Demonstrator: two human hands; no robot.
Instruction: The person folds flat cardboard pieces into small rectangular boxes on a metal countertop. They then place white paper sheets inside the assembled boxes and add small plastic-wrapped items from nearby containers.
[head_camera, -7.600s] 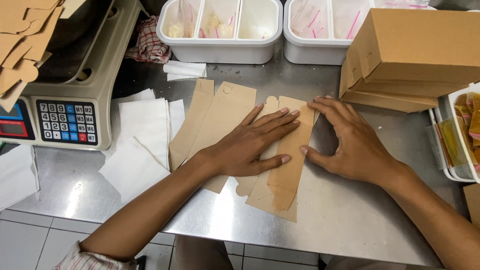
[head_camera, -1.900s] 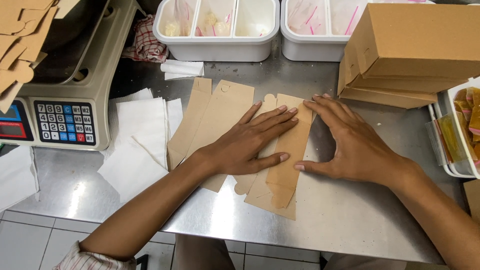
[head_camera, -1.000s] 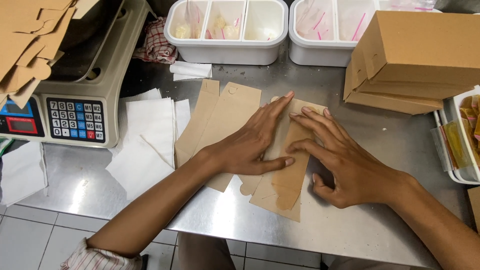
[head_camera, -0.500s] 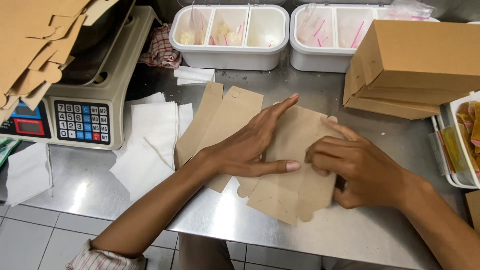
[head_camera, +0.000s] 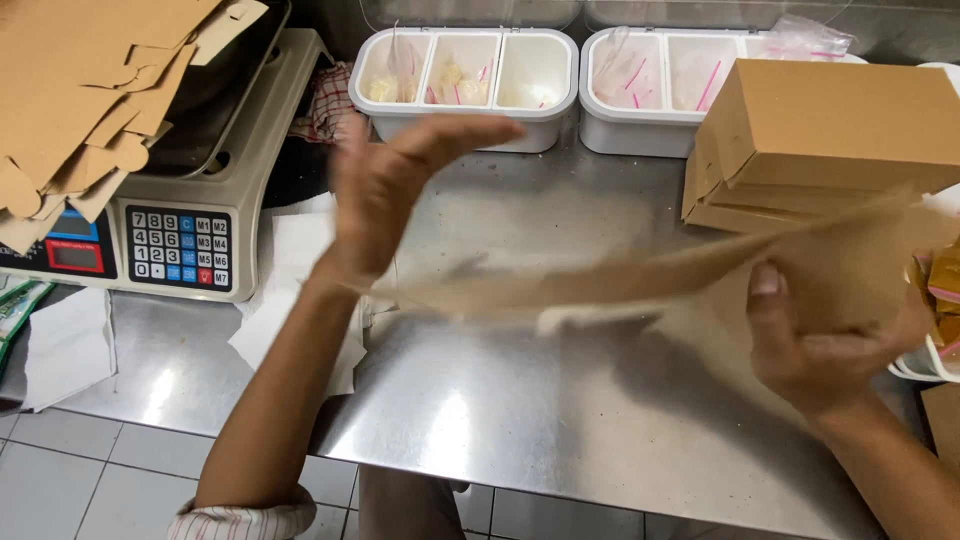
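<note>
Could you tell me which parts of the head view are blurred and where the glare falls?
In the head view, the brown cardboard sheet and left hand smear with motion; the scale and white bins stay sharp; glare pools on the steel table.

scale left, boxes right, tubs behind

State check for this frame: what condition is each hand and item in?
Left hand: raised, open, holding nothing.
Right hand: gripping the cardboard blank.
Cardboard blank: lifted off the table, motion-blurred.
Box: closed.
Left tub: lid off, bags inside.
Scale: piled with flat blanks; whether its display is lit is unclear.
</note>
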